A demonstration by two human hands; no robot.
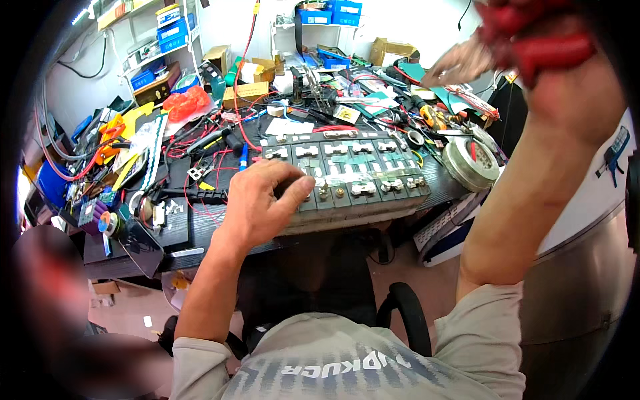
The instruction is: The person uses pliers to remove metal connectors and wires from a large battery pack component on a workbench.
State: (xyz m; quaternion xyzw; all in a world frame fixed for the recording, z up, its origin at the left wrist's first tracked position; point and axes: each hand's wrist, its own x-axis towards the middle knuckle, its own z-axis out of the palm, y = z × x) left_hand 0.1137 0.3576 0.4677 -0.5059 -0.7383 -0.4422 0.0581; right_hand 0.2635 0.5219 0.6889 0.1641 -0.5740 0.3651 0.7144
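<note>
So the battery block sits on the desk near its front edge. I've got the left hand over its left end, loosely curled, fingertips hidden, can't tell if it's gripping. Right hand's raised upper right, blurry beside something red, grip unclear.

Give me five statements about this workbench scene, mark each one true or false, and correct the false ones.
1. The left hand is at the left end of the battery pack. True.
2. The right forearm lies on the battery pack. False: the right forearm is raised, with a blurred red thing at its upper end.
3. A round pale reel sits to the right of the battery pack. True.
4. The person's shirt is black. False: the shirt is grey.
</note>
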